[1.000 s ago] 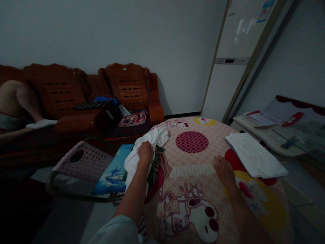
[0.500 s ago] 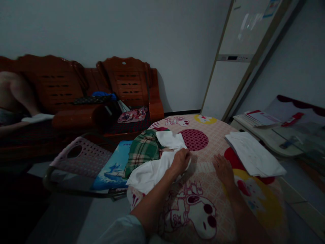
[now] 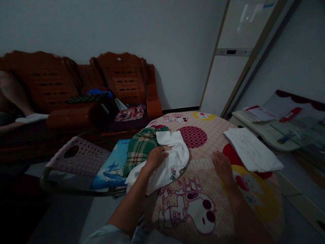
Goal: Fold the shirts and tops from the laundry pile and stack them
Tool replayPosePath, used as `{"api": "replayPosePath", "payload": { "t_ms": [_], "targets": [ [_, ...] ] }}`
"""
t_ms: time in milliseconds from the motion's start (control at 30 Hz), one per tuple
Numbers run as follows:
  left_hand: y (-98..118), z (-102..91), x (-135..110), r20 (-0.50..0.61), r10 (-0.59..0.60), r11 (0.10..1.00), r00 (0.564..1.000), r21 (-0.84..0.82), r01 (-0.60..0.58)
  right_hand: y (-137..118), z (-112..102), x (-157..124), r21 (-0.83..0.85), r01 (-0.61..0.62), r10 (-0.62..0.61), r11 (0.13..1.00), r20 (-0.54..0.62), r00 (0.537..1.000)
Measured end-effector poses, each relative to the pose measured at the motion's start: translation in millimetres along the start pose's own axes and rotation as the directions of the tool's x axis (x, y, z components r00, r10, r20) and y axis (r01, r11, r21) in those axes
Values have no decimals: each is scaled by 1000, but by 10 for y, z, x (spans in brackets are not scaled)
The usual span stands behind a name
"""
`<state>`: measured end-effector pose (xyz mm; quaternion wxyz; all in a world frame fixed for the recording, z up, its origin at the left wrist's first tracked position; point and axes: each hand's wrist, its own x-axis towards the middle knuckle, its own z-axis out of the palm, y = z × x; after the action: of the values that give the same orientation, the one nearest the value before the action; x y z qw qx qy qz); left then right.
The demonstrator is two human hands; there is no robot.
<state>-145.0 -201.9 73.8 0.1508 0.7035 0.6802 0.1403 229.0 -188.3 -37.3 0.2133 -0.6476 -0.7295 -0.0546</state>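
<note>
The left hand (image 3: 156, 156) rests with curled fingers on a crumpled white cloth garment (image 3: 169, 159) at the left edge of the round table under a pink cartoon-dog printed cover (image 3: 193, 203), gripping its folds. A green plaid cloth (image 3: 140, 147) lies just beside it. The right hand (image 3: 222, 166) lies open and flat on the cover, holding nothing; the small print on the garment is too blurred to read.

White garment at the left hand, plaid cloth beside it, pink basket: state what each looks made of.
White garment: soft matte knit, likely cotton; it bunches and folds limply in the left hand, with a small print. Plaid cloth: woven fabric, green and cream checks, matte, creased. Pink basket: probably moulded plastic; rigid wall with rows of small holes and a cut-out handle.
</note>
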Motion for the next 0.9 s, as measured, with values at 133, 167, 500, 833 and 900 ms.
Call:
{"api": "replayPosePath", "payload": {
  "t_ms": [133,167,500,833,900],
  "targets": [
    [311,24,-91,-108,130,980,986,-140,-144,22,16,-3,2,-4,4,1000,-2,1000],
    [424,63,-131,-113,173,963,979,-188,-192,29,20,-3,7,0,0,1000,-4,1000],
    [784,391,-229,5,389,795,921,-506,-334,37,-15,-10,80,-9,9,997,-3,1000],
    [414,363,-92,134,209,972,969,-132,-192,-586,-87,-91,512,87,-81,855,-34,996],
    [455,441,-117,121,175,983,977,-83,-166,-914,-108,-152,593,97,-127,800,8,992]
  ]
}}
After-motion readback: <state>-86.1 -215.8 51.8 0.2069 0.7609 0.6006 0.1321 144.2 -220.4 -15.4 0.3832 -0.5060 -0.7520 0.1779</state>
